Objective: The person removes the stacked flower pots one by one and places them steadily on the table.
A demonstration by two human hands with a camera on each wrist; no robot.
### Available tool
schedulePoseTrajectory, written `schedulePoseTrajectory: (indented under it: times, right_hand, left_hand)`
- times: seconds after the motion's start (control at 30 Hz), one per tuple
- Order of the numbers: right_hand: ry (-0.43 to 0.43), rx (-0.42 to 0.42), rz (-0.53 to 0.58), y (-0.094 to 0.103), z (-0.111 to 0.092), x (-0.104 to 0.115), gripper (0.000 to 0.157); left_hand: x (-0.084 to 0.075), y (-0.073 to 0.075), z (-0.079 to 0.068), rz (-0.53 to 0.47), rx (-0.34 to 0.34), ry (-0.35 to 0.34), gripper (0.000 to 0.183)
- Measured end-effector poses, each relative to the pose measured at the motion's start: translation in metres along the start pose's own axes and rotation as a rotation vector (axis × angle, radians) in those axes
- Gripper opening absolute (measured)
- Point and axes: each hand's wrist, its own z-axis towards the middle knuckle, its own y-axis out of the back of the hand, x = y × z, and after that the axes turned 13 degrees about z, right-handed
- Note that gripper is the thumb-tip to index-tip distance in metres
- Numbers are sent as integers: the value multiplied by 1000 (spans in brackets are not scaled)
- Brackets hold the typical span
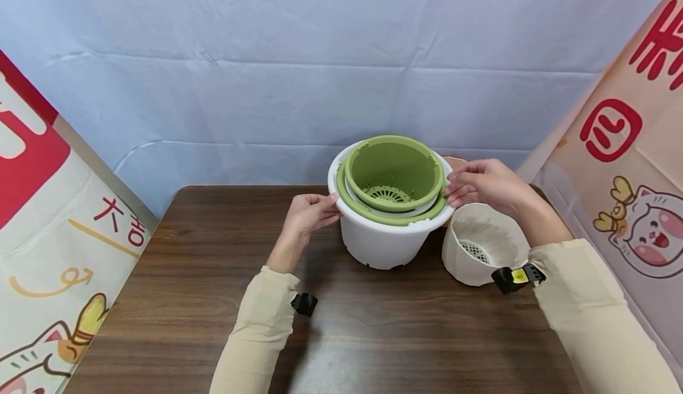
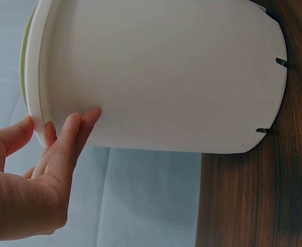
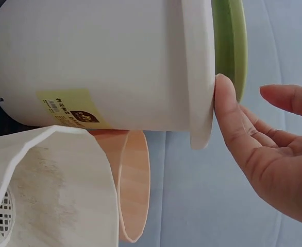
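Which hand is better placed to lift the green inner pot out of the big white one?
Likely the right hand: its fingertips already sit at the rim of the green plastic inner pot, while the left hand lies against the round white plastic outer pot, steadying it.

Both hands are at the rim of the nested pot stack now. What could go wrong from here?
1. The green pots sit tilted and loose in the white pot; lifting may well jolt them out.
2. The left hand and right hand touch only the rim, so the grip may slip.
3. The speckled pot stands close by; a swing could knock it.
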Motion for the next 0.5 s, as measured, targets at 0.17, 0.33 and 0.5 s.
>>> schedulePoseTrajectory:
  times: [0.17, 0.33, 0.5]
  right_hand:
    - [-20, 13, 33, -1, 3, 1, 26]
    - [-32, 26, 53, -1, 7, 0, 25]
    - [-34, 16, 59, -3, 10, 0, 21]
  left_hand:
    - [1, 0, 1, 3, 0, -4, 21]
    - [1, 0, 2, 5, 1, -5, 21]
    - [0, 0, 0, 13, 2, -2, 21]
